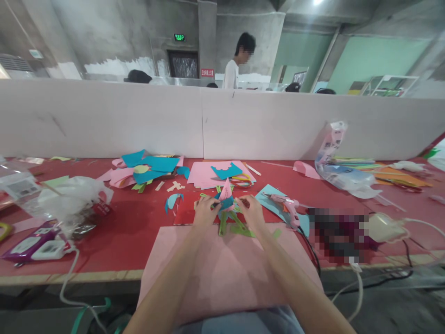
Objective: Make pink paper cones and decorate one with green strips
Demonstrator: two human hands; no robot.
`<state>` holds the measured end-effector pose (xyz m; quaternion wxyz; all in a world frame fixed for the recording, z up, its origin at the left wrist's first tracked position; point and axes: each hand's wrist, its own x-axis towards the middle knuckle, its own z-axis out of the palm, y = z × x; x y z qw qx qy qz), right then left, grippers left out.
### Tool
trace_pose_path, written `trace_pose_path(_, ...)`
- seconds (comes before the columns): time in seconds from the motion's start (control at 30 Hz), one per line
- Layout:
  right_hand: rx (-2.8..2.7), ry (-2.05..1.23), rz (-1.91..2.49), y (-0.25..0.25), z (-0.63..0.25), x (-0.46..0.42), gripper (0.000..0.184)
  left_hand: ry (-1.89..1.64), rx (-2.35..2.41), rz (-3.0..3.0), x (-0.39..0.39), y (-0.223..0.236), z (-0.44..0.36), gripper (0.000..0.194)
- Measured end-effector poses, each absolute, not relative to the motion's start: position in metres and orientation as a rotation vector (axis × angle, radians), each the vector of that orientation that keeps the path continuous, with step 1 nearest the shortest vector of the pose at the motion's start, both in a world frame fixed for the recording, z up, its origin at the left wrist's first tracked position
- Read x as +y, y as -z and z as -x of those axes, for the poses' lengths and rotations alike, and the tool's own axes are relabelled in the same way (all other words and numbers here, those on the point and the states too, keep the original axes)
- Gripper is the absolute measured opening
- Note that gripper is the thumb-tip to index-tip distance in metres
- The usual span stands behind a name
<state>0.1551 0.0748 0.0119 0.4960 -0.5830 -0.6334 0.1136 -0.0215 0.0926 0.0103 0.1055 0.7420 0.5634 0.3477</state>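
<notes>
Between my hands is a small paper craft with a pink paper cone (226,190), a curved blue paper piece (227,202) and green strips (222,223) spreading out below it. My left hand (206,212) is closed, its thumb and fingers pinching the left edge of the blue piece. On the other side, my right hand (251,211) has its fingertips pinched together close to the cone; what they hold is too small to make out. Under the craft lie a red sheet (186,208) and a large pink sheet (222,273) reaching over the table edge.
A pink glue gun (292,211) rests on light blue paper to the right, its black cord trailing down. Yellow-handled scissors (241,180) lie behind my hands near pink sheets (198,174). Blue scraps (160,163) and a plastic bag (74,199) are leftward. A white partition (139,116) stands behind.
</notes>
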Motion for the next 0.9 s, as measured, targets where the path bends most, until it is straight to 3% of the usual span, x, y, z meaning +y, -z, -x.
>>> trace_pose_path(0.27,-1.159,-1.002,1.418,-0.001,-0.142,0.062,0.038,-1.05,1.617,-2.117,0.092,-0.012,0.021,0.012)
trace_pose_path(0.9,-1.056,-1.13,1.29,-0.007,-0.142,0.06,0.03,-1.012,1.585,-2.143,0.092,-0.009,0.019,0.015)
